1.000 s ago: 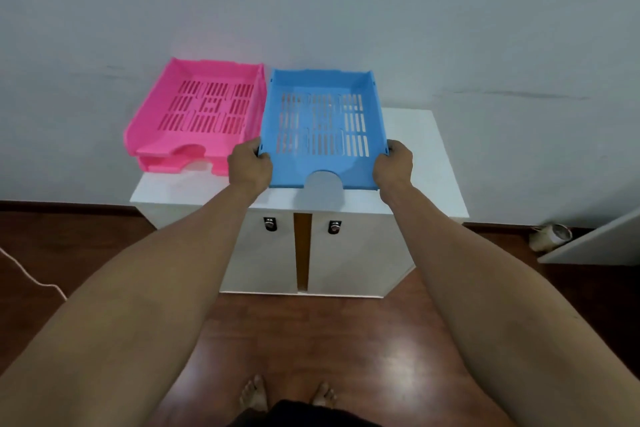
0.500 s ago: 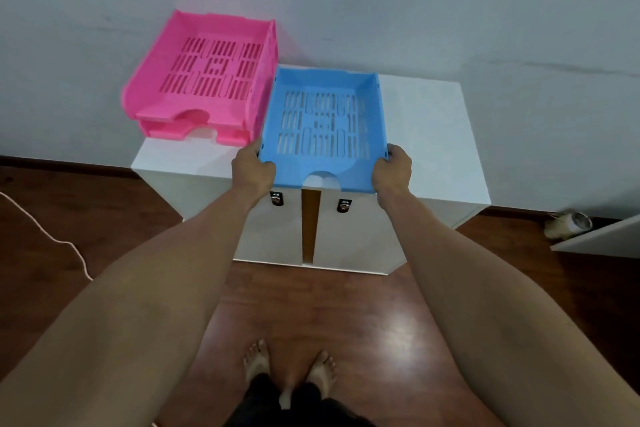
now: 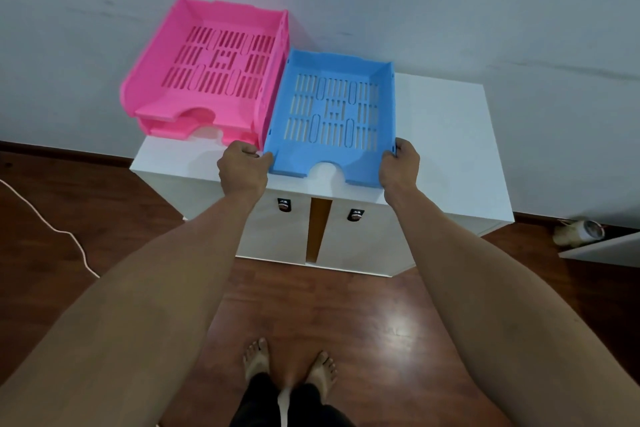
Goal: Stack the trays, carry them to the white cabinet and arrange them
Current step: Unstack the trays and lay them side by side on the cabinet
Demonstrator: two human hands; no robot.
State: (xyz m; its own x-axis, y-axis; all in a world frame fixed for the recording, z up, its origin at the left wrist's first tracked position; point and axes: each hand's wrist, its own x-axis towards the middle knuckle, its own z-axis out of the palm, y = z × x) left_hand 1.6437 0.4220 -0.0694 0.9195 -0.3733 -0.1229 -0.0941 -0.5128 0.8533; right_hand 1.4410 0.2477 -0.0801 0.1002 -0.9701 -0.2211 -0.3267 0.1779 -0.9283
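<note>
A blue slotted tray [image 3: 332,114] lies flat on top of the white cabinet [image 3: 446,135], its notched front edge toward me. My left hand [image 3: 242,170] grips its front left corner and my right hand [image 3: 398,166] grips its front right corner. Touching its left side stands a stack of two pink trays [image 3: 214,69] at the cabinet's left end, the upper one nested over the lower and overhanging the cabinet's left edge.
The cabinet has two doors with round locks [image 3: 355,215] and stands against a grey wall. A white cord [image 3: 52,229] runs over the wooden floor at left. A white shelf edge [image 3: 602,250] and a small roll [image 3: 578,232] sit at right. My bare feet [image 3: 287,364] stand before the cabinet.
The blue tray has come down from the air onto the cabinet top beside the pink stack, both hands still holding it. My view has tipped downward and closer.
</note>
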